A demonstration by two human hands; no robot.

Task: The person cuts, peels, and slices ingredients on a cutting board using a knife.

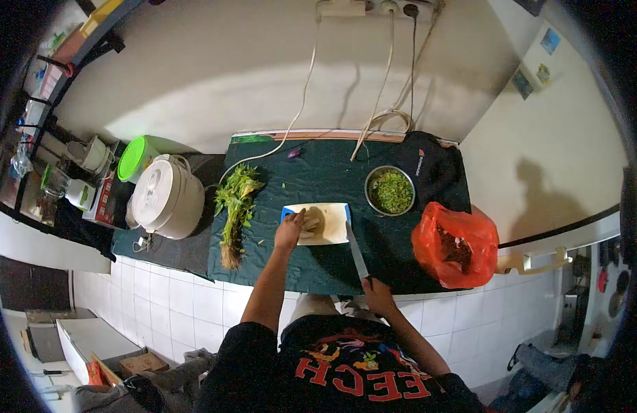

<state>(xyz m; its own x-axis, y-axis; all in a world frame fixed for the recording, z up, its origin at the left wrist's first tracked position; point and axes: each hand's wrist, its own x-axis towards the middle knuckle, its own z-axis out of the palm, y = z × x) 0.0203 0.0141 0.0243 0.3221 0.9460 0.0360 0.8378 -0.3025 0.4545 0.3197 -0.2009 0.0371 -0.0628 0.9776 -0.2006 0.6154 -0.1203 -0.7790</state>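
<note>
A white cutting board with blue corners [336, 233] lies on the dark green cloth. My left hand [289, 229] is at the board's left side, its fingers closed on a pale piece of food [309, 225]. My right hand [379, 296] is wrapped round the dark handle of a knife [358, 253] at the table's front edge. The blade points up and left, its tip by the board's right edge. Left of the board lies a bunch of leafy greens with roots [234, 210]. To the right is a metal bowl [368, 195] of chopped greens.
A red plastic bag [429, 237] stands at the table's right, near a black cloth bag [435, 165]. A white rice cooker [168, 198] and a green-lidded container [132, 159] are at the left. A small purple item [295, 153] and cables [363, 141] lie at the back.
</note>
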